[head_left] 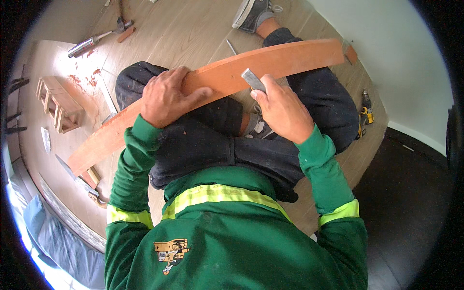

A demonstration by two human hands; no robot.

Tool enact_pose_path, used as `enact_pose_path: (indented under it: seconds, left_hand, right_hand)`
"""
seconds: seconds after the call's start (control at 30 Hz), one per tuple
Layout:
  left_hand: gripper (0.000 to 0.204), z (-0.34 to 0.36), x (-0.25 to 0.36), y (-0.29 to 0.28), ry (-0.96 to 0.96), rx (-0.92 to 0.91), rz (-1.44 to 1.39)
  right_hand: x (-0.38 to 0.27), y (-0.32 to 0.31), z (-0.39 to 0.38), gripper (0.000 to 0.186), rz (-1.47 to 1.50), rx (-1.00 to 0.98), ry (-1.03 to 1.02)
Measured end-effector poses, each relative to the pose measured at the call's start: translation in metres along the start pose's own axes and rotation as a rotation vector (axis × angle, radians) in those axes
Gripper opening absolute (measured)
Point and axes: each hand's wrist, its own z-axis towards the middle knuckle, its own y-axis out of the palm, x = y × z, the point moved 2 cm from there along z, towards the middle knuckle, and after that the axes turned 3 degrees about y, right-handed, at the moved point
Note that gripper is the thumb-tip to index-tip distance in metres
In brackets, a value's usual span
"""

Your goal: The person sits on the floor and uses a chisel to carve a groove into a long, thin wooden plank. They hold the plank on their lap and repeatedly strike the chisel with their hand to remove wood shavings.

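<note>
On the wooden floor [193,29] to the far left lies a metal cylinder-handled tool [92,43] with a small reddish block [126,34] just beside its head. Nearer on the left a pale board [43,130] rests on the floor and carries one small wooden slatted frame [59,104], with reddish wood chips [82,79] scattered beside it. At the near left a handsaw [77,179] lies on the board's edge. On the right, close to the person's knee, sits one yellow-and-black power drill [365,116]. One grey shoe [251,13] shows at the far edge. The person sits cross-legged in dark trousers and a green top with two yellow reflective bands on the sleeves; the folded legs lie directly under the work.

One long curved reddish wooden piece [285,60] spans from near left to far right across the lap, above the knees. The left hand [166,96] is wrapped over the piece's upper edge, fingers closed on it and thumb stretched along its face. The right hand [282,108] is closed round one flat metal chisel [253,79], whose blade end touches the wooden piece just right of the left thumb. The two hands are near each other but not touching.
</note>
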Motion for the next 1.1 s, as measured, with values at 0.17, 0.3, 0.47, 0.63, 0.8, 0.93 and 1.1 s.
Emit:
enact_pose_path:
  seconds: [0.17, 0.3, 0.47, 0.63, 0.8, 0.93, 1.1]
  left_hand:
    - [0.1, 0.018, 0.013, 0.024, 0.132, 0.127, -0.024]
    - [0.098, 0.019, 0.011, 0.031, 0.134, 0.119, -0.014]
    - [0.093, 0.017, 0.005, 0.034, 0.137, 0.139, -0.034]
    - [0.091, 0.017, 0.002, 0.036, 0.123, 0.129, -0.058]
    - [0.089, 0.017, 0.001, 0.038, 0.124, 0.141, -0.099]
    - [0.087, 0.017, 0.001, 0.037, 0.123, 0.136, -0.09]
    - [0.087, 0.017, 0.001, 0.038, 0.13, 0.144, -0.085]
  right_hand:
    - [-0.01, 0.005, 0.012, 0.027, -0.121, -0.03, -0.016]
    - [-0.015, 0.008, 0.014, 0.027, -0.142, -0.064, 0.05]
    - [-0.021, 0.004, 0.022, 0.028, -0.21, -0.105, 0.053]
    - [-0.031, -0.004, 0.025, 0.029, -0.292, -0.148, 0.061]
    - [-0.034, -0.005, 0.028, 0.027, -0.262, -0.176, 0.145]
    - [-0.035, -0.002, 0.024, 0.027, -0.249, -0.102, 0.073]
    - [-0.039, -0.002, 0.027, 0.026, -0.289, -0.129, 0.072]
